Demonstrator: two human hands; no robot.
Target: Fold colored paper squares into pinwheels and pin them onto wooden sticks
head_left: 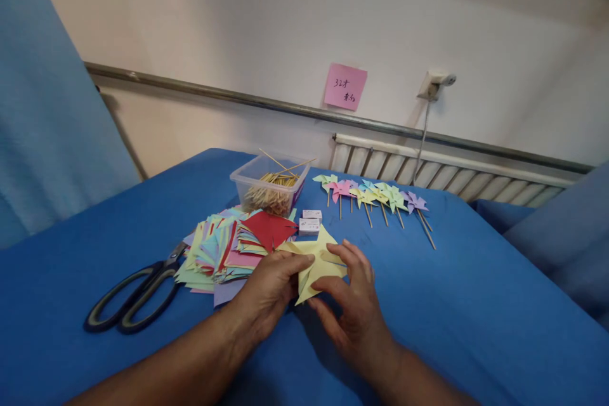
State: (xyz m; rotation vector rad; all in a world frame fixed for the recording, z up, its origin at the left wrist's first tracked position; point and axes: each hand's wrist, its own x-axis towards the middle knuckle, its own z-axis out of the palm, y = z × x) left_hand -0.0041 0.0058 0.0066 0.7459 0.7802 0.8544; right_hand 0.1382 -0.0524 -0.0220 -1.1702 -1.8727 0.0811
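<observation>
- I am watching both hands working a pale yellow paper pinwheel (pixel 318 261), which is lying on the blue cloth (pixel 476 304) at the near middle of the table, just in front of the paper pile.
- The left hand (pixel 269 288) is pinching the sheet's left side, thumb on top; the right hand (pixel 354 295) is pressing curled fingers on the right flaps, so both are grasping the paper.
- By my reading, the folding-in of the points is under way; the next move is calling for the tips to be held at the centre while something pins them.
- The paper is looking thin, matte and crisply creased, its corners standing up as sharp triangles.
- Just behind, a loose stack of coloured paper squares (pixel 223 254) is fanning out, with a red piece (pixel 269 228) lying on top.
- Two small white boxes (pixel 310 222) are sitting near the yellow sheet.
- A clear plastic tub of wooden sticks (pixel 271 193) is standing behind the stack.
- Finished pastel pinwheels on sticks (pixel 375 200) are lying in a row to the right.
- Black-handled scissors (pixel 133 295) are resting at left, well apart.
</observation>
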